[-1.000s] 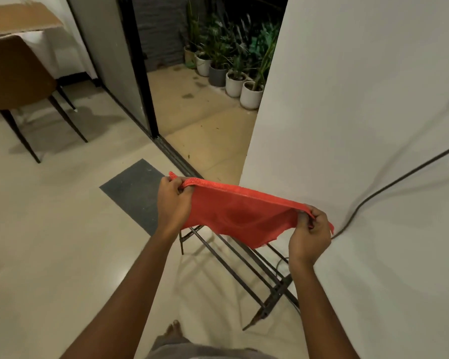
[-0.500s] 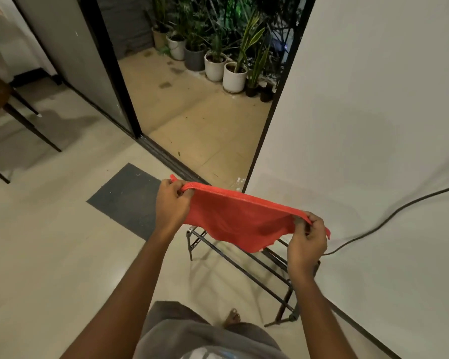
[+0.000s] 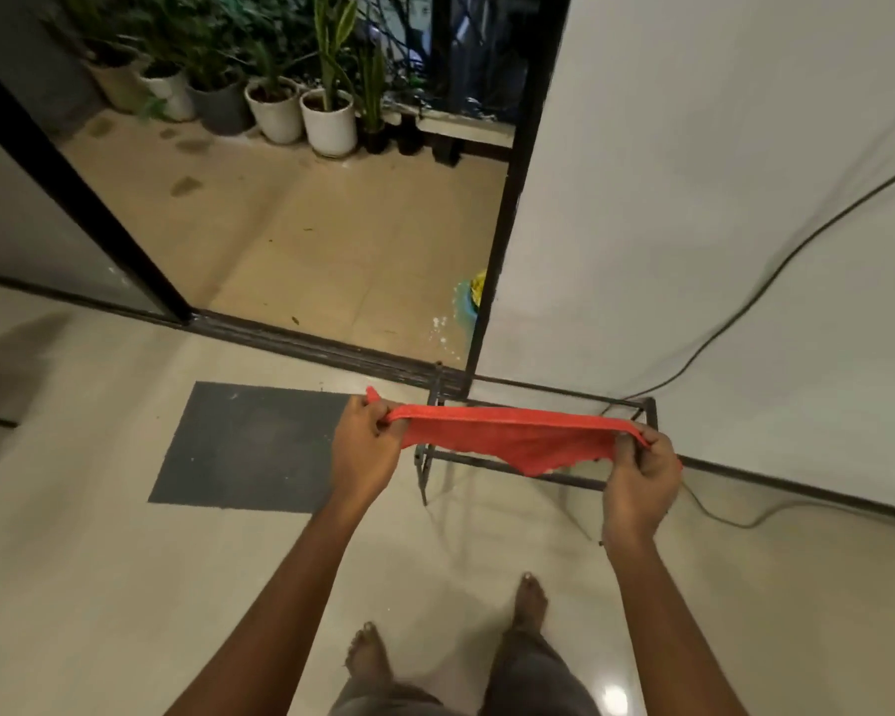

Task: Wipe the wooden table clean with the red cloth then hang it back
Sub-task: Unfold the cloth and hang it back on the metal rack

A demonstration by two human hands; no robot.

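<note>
1. I have the red cloth (image 3: 518, 436) stretched in the air between both hands, just above the metal rack (image 3: 554, 390) and not yet on a rail. Its ragged lower edge sags and could snag on a lower bar.
2. The left hand (image 3: 365, 447) and right hand (image 3: 641, 472) each pinch an upper corner, fingers curled tight on the fabric. If one lets go early, the cloth drops to the floor.
3. Draped off-centre, I judge it would slide off the thin rail.
4. A cable (image 3: 745, 312) trails past the rack's right end; a step forward could catch it.
</note>
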